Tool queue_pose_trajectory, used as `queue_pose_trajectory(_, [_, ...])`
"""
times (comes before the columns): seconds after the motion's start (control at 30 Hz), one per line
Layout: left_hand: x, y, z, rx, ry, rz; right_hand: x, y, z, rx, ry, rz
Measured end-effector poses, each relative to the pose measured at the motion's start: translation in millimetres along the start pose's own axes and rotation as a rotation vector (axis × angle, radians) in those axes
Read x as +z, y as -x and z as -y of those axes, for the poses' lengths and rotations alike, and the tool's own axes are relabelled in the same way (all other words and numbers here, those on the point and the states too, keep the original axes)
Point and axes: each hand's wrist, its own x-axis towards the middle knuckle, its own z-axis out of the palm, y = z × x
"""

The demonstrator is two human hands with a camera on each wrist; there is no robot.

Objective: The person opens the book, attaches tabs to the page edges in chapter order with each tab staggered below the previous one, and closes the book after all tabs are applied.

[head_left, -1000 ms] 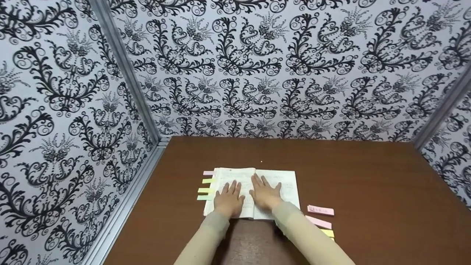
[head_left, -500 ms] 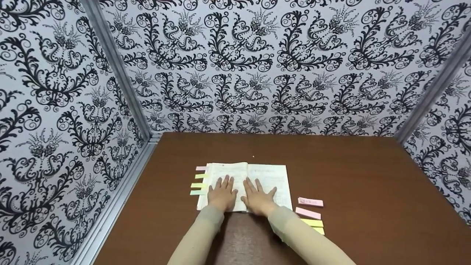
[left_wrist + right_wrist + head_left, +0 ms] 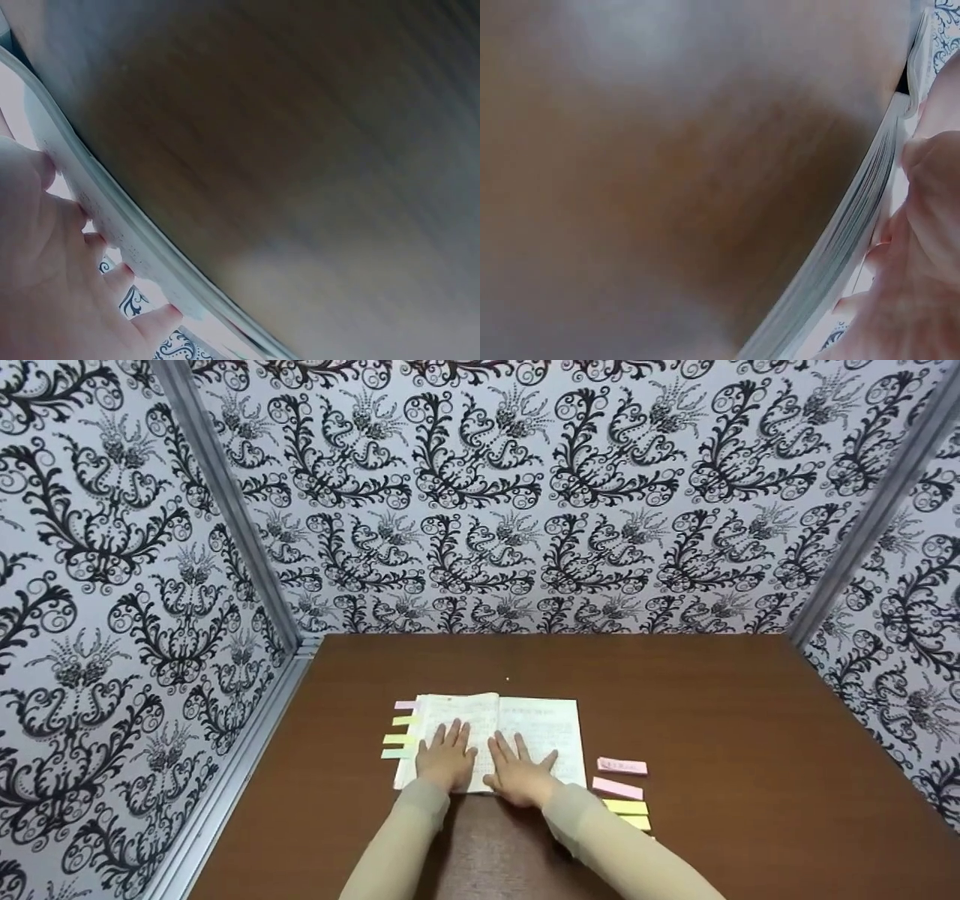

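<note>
A brown table [image 3: 712, 720] carries an open book [image 3: 540, 720] lying flat near its front edge, at 12 o'clock from the person. The left hand [image 3: 445, 756] presses flat on the left page, fingers straight, gripping nothing. The right hand [image 3: 519, 771] lies likewise flat on the right page. Loose sticky notes [image 3: 621, 787] sit at the book's 4 o'clock; coloured tabs [image 3: 399, 729] stick out at its 9 o'clock.
</note>
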Motion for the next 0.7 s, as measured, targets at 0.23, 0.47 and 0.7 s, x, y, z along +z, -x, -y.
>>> queue_pose_trajectory(0.23, [-0.9,-0.7,3.0,0.011,0.023,-0.022,-1.3,10.9,3.2,-0.019,0.035,-0.012])
queue_pose_trajectory(0.47, [3.2,-5.6,7.9,0.001,0.025,-0.011,-0.5,15.9,1.7,-0.049,0.062,0.000])
queue_pose_trajectory(0.7, [-2.8,-6.1,0.7,0.030,0.028,0.007,0.3,27.2,-12.5,-0.115,0.000,0.036])
